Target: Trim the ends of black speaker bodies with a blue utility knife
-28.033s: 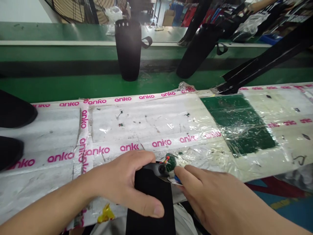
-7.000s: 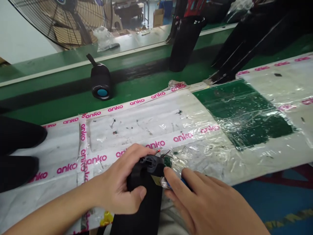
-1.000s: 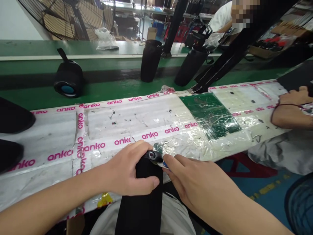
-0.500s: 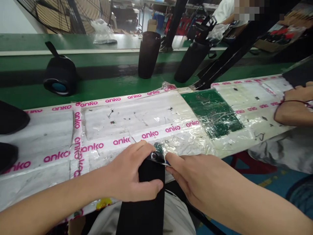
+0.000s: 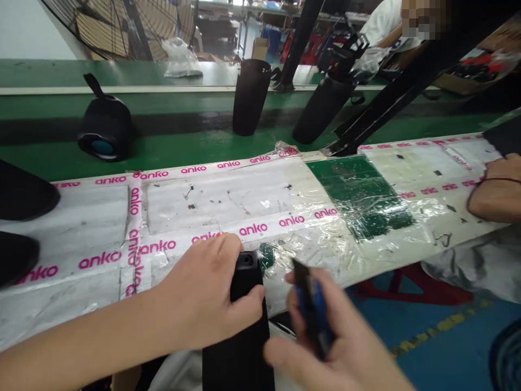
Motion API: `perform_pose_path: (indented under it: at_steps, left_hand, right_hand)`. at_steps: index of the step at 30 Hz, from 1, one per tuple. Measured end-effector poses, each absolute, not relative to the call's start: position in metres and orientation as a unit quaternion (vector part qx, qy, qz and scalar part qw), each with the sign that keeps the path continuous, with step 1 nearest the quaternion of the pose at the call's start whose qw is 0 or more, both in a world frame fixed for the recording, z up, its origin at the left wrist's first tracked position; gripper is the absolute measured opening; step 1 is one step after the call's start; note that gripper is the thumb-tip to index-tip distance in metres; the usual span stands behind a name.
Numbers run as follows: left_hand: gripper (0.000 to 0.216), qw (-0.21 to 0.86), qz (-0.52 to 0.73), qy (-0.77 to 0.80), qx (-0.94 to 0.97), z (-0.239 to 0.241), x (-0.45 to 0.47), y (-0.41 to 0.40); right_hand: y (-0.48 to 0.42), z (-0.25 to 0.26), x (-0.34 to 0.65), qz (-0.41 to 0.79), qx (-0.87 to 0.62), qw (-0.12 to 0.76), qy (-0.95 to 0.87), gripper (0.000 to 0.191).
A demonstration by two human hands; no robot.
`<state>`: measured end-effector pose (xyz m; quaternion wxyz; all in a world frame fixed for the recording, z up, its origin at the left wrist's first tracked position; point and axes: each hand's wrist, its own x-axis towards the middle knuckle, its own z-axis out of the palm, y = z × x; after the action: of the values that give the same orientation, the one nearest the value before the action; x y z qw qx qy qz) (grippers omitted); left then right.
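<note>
My left hand (image 5: 211, 296) is wrapped over the upper end of a long black fabric-covered speaker sleeve (image 5: 238, 361), which stands upright over my lap. At its top, a black plastic edge with a small round hole (image 5: 246, 259) shows beside my fingers. My right hand (image 5: 337, 336) grips a blue and black utility knife (image 5: 312, 309), its dark pointed blade facing up and away. The knife is apart from the sleeve, to its right. Motion blurs the right hand and the knife handle.
Taped white sheeting (image 5: 220, 201) covers the bench edge. Behind it, on a green surface, are a small round speaker (image 5: 105, 127) and two black cylindrical sleeves (image 5: 251, 98). Black sleeves (image 5: 24, 190) lie at the left. A slanted black post (image 5: 378, 98) and a co-worker's hand (image 5: 499, 187) are at the right.
My right hand with the knife has pulled back from the sleeve's top edge, down and to the right, and the blade now points up. The left hand keeps its grip.
</note>
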<state>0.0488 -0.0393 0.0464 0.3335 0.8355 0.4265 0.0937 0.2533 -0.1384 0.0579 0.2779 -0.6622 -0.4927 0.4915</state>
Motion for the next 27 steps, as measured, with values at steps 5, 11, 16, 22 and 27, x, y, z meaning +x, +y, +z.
perform_pose_path:
  at_steps: [5,11,16,22,27]
  left_hand:
    - [0.045,0.360,0.134,0.399,0.833,0.046,0.043,-0.030]
    - [0.067,0.397,0.245,0.289,0.836,0.012,0.026,-0.017]
    - [0.073,0.459,0.299,0.322,0.772,-0.006,0.026,-0.025]
    - [0.064,0.507,0.242,0.266,0.783,-0.008,0.032,-0.025]
    - [0.060,0.581,0.226,0.263,0.736,-0.007,0.038,-0.027]
  right_hand:
    - [-0.137,0.029,0.218,0.584,-0.666,0.354,-0.301,0.070]
    - [-0.145,0.024,0.251,0.601,-0.658,0.395,-0.224,0.079]
    - [-0.150,0.014,0.259,0.600,-0.652,0.411,-0.216,0.077]
    - [-0.152,0.009,0.271,0.609,-0.639,0.421,-0.210,0.075]
    - [-0.151,0.009,0.269,0.632,-0.608,0.426,-0.222,0.070]
